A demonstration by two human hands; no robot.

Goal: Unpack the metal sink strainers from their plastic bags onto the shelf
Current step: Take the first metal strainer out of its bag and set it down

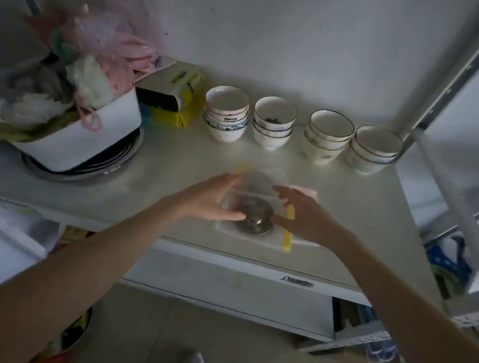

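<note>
A round metal sink strainer (256, 220) lies near the front edge of the pale shelf (353, 219), on or inside a clear plastic bag with a yellow zip strip (287, 233). A second clear bag (257, 180) with a yellow strip lies just behind it, holding a dim round shape. My left hand (212, 198) hovers at the strainer's left side, fingers spread, thumb tip next to it. My right hand (304, 213) is at its right side, fingers apart, thumb near the strainer. Neither hand grips anything.
Several stacks of white bowls (226, 117) line the back of the shelf. A white tub stuffed with plastic bags (73, 128) sits on metal pans at the left. A yellow-and-white box (170, 95) lies behind. A metal shelf post (452, 89) rises at right.
</note>
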